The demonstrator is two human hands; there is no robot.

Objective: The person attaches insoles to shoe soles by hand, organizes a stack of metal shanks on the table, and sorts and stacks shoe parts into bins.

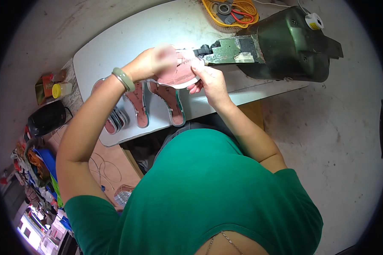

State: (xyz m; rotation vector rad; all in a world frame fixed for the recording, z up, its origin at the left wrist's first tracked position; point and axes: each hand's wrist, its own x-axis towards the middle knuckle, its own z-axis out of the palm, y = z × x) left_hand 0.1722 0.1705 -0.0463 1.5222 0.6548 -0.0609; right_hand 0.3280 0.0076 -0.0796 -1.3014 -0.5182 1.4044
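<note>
A pink insole (pixel 182 75) with a pale rim and dark writing is up against the working end of a green machine (pixel 295 44). My right hand (pixel 212 81) pinches its right edge, thumb on top and fingers curled beneath. Over its left part lies my left hand (pixel 159 61), with a jade-coloured bangle at the wrist; a blur smears those fingers, so their grip does not show. More pink insoles lie below my hands: one insole (pixel 141 111), another insole (pixel 172 102) beside it, and an overlapping stack of insoles (pixel 116 121) further left.
The white tabletop (pixel 110 36) has a curved left edge. A yellow basket (pixel 230 21) with red-handled scissors and tape stands at the back, close to the machine. Off the table's left side are a yellow-lidded jar (pixel 61 90) and a black object (pixel 47 118).
</note>
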